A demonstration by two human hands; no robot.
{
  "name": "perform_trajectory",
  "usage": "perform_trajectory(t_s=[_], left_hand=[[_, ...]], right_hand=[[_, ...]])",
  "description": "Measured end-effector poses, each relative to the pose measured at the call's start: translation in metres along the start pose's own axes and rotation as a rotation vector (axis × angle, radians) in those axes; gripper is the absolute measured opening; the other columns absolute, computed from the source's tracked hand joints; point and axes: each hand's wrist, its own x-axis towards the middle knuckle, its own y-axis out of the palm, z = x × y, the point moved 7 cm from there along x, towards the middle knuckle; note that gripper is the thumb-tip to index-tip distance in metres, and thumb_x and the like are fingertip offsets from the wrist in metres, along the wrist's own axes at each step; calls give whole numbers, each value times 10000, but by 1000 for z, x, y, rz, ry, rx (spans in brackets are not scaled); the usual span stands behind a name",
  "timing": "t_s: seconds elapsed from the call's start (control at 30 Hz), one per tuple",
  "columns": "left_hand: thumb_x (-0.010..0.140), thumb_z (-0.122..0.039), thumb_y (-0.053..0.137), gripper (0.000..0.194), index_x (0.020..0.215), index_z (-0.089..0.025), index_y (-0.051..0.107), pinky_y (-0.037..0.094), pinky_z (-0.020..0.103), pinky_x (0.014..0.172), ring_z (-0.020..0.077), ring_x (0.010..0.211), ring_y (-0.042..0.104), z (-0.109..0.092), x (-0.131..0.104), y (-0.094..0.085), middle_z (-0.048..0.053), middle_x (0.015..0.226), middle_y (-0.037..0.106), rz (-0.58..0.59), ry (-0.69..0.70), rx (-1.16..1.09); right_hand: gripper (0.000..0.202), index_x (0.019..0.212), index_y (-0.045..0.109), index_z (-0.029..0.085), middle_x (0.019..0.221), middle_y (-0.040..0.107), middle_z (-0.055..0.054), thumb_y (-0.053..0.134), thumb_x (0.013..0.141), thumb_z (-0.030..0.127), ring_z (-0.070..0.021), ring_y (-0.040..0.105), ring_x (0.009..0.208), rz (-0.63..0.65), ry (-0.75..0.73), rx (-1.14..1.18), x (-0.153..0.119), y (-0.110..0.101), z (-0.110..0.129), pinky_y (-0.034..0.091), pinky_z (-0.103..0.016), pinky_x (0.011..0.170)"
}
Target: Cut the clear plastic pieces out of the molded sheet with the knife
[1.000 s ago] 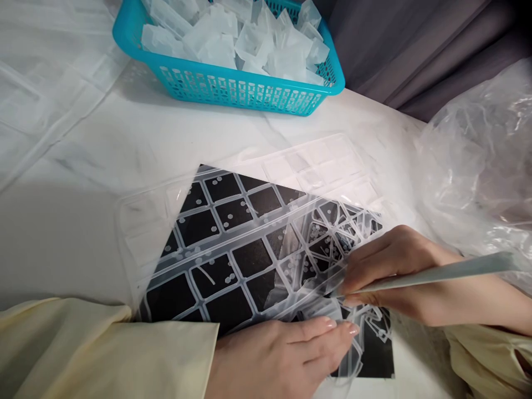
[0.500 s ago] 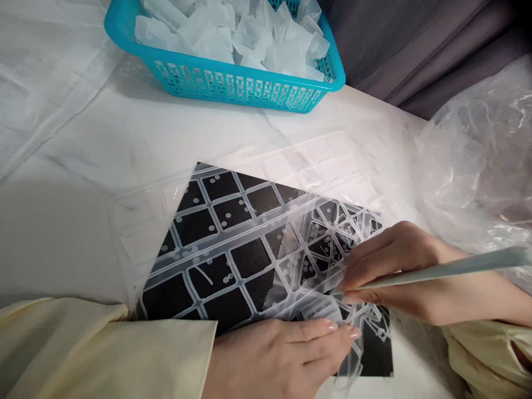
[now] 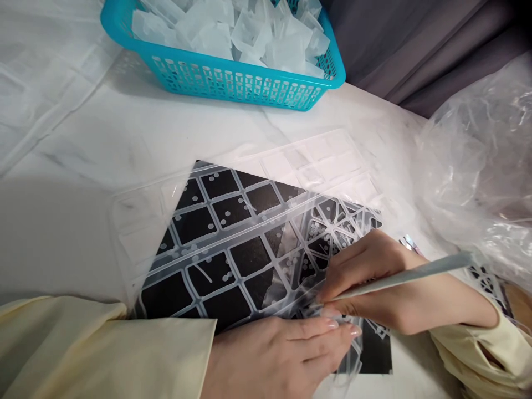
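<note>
My left hand (image 3: 278, 352) lies flat at the lower middle, fingers stretched out over clear plastic pieces on the black mat (image 3: 376, 352). In a closed grip, my right hand (image 3: 369, 280) holds a slim, pale grey-green tool (image 3: 424, 271) whose working end is hidden at the fingertips. That end is just above the left fingers, at the plastic. Across the mat lies a clear plastic grid sheet (image 3: 233, 230) with rows of square openings. Thin plastic strips (image 3: 343, 219) and small round bits are scattered on its right part.
A turquoise basket (image 3: 241, 86) filled with translucent square plastic pieces (image 3: 208, 30) stands at the back. Crumpled clear plastic film (image 3: 469, 160) covers the right side. A dark curtain (image 3: 386, 50) hangs behind the white marbled table (image 3: 66, 233).
My right hand has moved left and slightly down with the tool, closer to my left fingers. The left hand stays in place.
</note>
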Motion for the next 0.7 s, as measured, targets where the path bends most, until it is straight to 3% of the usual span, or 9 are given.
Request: perform_trajectory(t_s=[0.4, 0.57, 0.7], left_hand=[[938, -421, 287, 490, 1287, -119, 450, 409, 169, 908, 103, 1254, 378, 2, 1, 0, -17, 1361, 445, -39, -37, -11], [938, -409, 284, 498, 1309, -105, 418, 388, 183, 967, 115, 1291, 335, 3, -1, 3, 8, 1399, 390, -3, -15, -15], [933, -344, 331, 403, 1246, -148, 492, 304, 150, 1053, 71, 1286, 329, -5, 2, -9, -30, 1353, 453, -110, 49, -61]], right_hand=[[218, 725, 685, 163, 637, 657, -26, 525, 771, 23, -113, 594, 538, 31, -37, -86, -1, -2, 6, 445, -210, 478], [203, 751, 676, 171, 622, 638, -20, 522, 804, 49, -110, 572, 518, 44, -42, -159, -4, -7, 8, 423, -218, 454], [129, 800, 678, 172, 671, 659, -23, 566, 824, 111, -112, 605, 562, -13, -72, -214, -17, -17, 13, 464, -205, 495]])
